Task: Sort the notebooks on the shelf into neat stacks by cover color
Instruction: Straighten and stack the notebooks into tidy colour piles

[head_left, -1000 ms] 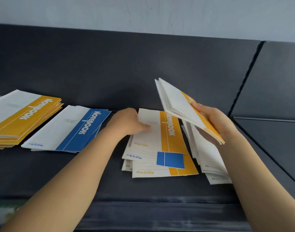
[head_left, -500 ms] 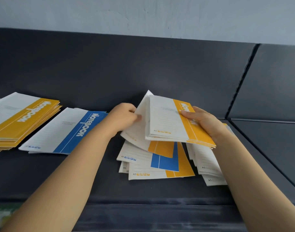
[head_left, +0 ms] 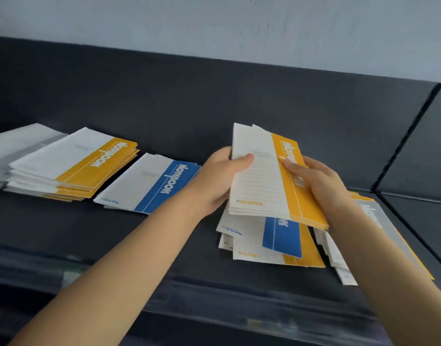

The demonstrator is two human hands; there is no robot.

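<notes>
Both forearms reach forward over the dark shelf (head_left: 139,236) and meet on a small bundle of yellow notebooks (head_left: 269,181), held lifted and tilted above the unsorted pile (head_left: 272,245). The left hand (head_left: 219,178) grasps the bundle's white left edge, thumb laid across the cover and fingers hidden underneath. The right hand (head_left: 317,178) grips the yellow band on the right side, fingers spread over the printed title. Half a second ago the left hand was holding one yellow notebook apart, just left of the bundle in the right hand; now that notebook sits squared up with the rest, and the bundle is turned more upright. A blue notebook (head_left: 282,236) tops the pile below, with a yellow one under it. Further left lie a blue stack (head_left: 149,183) and a yellow stack (head_left: 72,163), side by side, unchanged. A grey-banded heap (head_left: 379,228) lies behind the right wrist.
</notes>
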